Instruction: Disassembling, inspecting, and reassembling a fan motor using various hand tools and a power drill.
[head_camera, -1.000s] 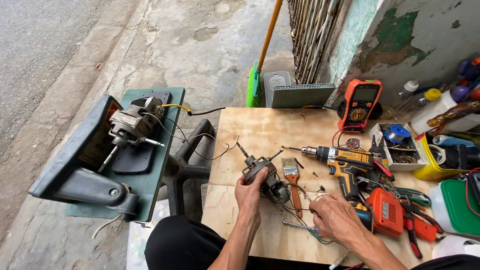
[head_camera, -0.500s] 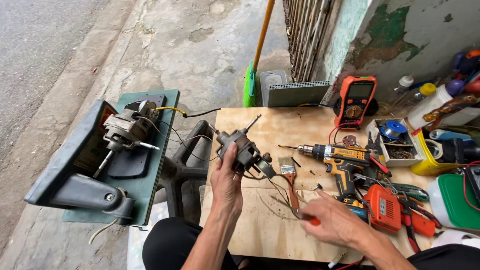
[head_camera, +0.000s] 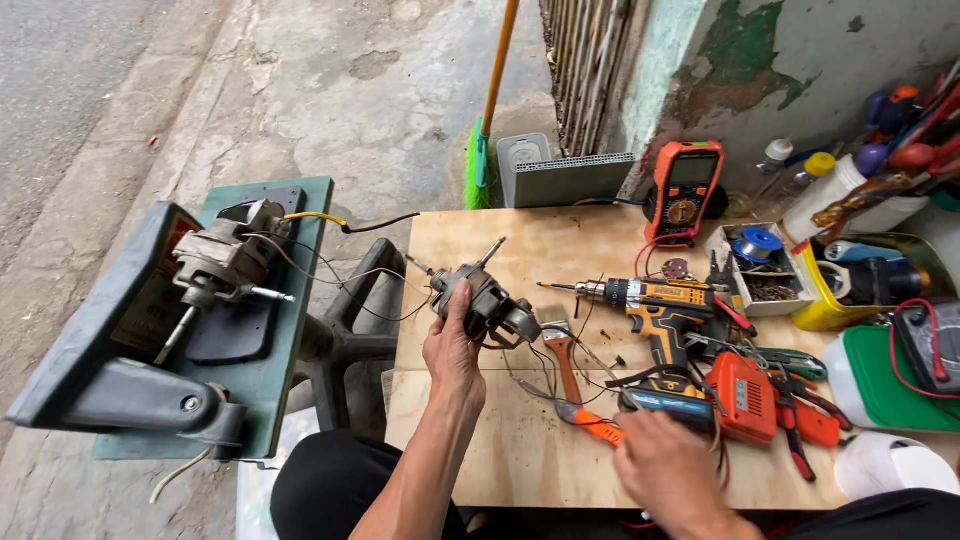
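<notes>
Left hand (head_camera: 452, 345) raised, gripping small motor (head_camera: 484, 300) | right hand (head_camera: 668, 468) lowered, fingers on orange-handled tool (head_camera: 592, 428)

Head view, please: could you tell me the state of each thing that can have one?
Left hand: gripping the small motor, raised off the board.
Right hand: resting on the board by the orange-handled tool.
Cordless drill: lying on its side, bit fitted.
Multimeter: upright, leaning back.
Second motor: lying on the green stand.
</notes>
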